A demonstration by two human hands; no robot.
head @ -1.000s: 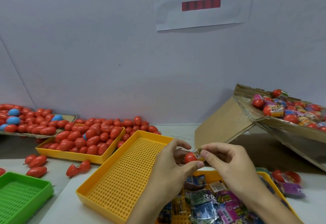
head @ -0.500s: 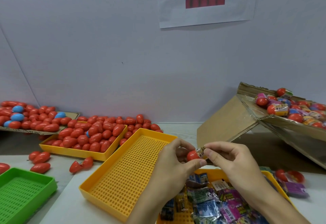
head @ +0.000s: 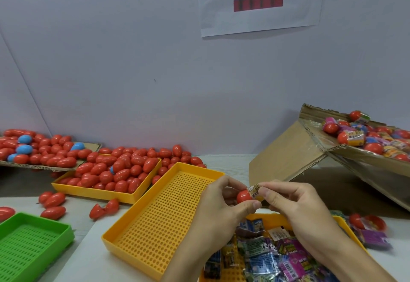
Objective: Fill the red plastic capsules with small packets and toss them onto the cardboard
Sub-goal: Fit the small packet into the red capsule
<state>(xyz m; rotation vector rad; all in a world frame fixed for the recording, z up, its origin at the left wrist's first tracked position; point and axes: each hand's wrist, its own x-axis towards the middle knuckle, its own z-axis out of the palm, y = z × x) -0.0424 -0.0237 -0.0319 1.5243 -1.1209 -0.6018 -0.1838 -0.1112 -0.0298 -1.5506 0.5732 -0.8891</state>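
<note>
Red capsule [head: 243, 196] held mid-air in front of the chest, above the near edge of the perforated yellow tray [head: 165, 219]. Pinched by left hand [head: 218, 209], thumb beneath, fingers curled over top. Small packet [head: 254, 189] touching the capsule's right side, pinched between thumb and forefinger of right hand [head: 295, 209]; whether already partly inside the capsule, cannot tell.

Directly below the hands: second yellow tray [head: 274, 217] heaped with loose packets [head: 266, 257], mixed colours, print too blurred to read.

Right of that tray, on the table: open red capsule halves [head: 368, 223] beside a purple packet [head: 376, 238].

Far right: tilted cardboard [head: 295, 148] propped up, upper face carrying filled capsules [head: 352, 136] with packets showing.

Left of centre: another yellow tray [head: 95, 189] piled with closed red capsules [head: 115, 170], one blue part among them; more spilled behind it against the wall. Far left: flat cardboard sheet [head: 42, 166] with red and a few blue capsules [head: 24, 148]. Several stray red capsules [head: 53, 206] on the table near the green tray [head: 33, 241] at the lower left corner.

Back wall: white paper sign [head: 261, 15] with two characters and a red bar.
</note>
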